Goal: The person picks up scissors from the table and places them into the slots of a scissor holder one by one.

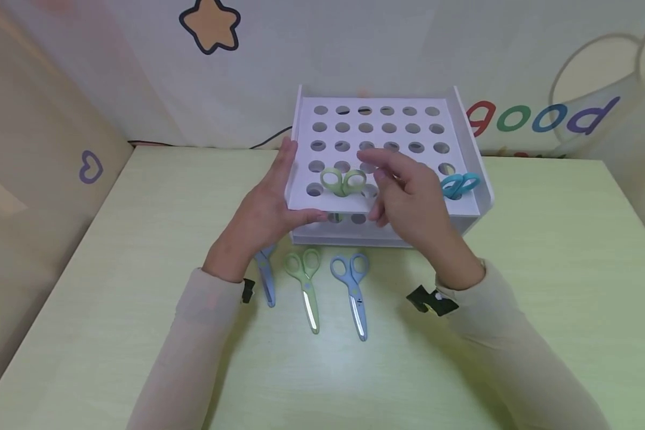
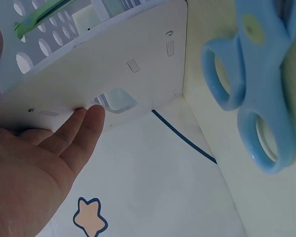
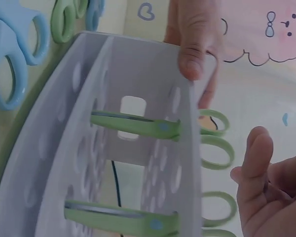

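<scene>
A white rack (image 1: 376, 203) with rows of round holes stands at the back of the table. My left hand (image 1: 263, 206) holds its left front corner, thumb along the front edge and fingers against the side panel (image 2: 148, 54). My right hand (image 1: 414, 200) hovers over the front rows with fingers loosely bent, holding nothing. Green scissors (image 1: 343, 182) stand handles up in a front-row hole. Teal scissors (image 1: 459, 185) stand at the right end. The right wrist view shows a second pair of green scissors (image 3: 113, 217) in the rack, hidden in the head view.
On the table before the rack lie green scissors (image 1: 306, 289), blue scissors (image 1: 355, 295) and another blue pair (image 1: 266, 275) partly covered by the left wrist. A decorated wall (image 1: 398, 48) rises behind, with a dark cable (image 1: 271, 137) along it.
</scene>
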The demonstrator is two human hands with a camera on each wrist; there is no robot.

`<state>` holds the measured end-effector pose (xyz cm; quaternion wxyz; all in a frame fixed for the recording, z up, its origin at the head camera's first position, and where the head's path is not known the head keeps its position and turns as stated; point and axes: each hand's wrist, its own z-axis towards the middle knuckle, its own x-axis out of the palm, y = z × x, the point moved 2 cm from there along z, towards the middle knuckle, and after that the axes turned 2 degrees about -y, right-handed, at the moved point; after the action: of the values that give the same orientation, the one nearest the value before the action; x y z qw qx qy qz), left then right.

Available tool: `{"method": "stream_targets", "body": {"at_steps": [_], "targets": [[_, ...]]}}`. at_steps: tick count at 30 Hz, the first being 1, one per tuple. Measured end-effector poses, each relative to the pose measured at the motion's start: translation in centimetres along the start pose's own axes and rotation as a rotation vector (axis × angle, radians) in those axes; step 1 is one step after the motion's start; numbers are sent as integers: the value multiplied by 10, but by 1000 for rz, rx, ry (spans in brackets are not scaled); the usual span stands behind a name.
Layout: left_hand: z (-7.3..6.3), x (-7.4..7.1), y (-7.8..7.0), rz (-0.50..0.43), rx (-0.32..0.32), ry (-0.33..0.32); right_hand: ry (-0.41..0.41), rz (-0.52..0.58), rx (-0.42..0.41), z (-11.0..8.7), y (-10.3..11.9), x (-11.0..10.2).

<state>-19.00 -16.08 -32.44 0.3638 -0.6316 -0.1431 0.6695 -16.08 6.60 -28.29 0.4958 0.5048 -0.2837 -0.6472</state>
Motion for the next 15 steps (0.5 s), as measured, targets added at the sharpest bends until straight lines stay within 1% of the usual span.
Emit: {"method": "stream_targets", "body": {"at_steps": [5, 9, 11, 13, 15], "targets": [[-6, -5, -1, -15, -29, 9, -69, 47, -48, -13, 13, -16], [-11, -10, 2, -25, -52, 8, -150, 37, -116, -20, 18, -29], [-14, -13, 4, -29, -57, 6, -185, 11, -161, -22, 19, -36], [-18, -15, 5, -31, -63, 5, -203, -13, -169, -24, 19, -43], [-21, -17, 7, -32, -71, 9, -200, -28, -156, -25, 18, -50]]}}
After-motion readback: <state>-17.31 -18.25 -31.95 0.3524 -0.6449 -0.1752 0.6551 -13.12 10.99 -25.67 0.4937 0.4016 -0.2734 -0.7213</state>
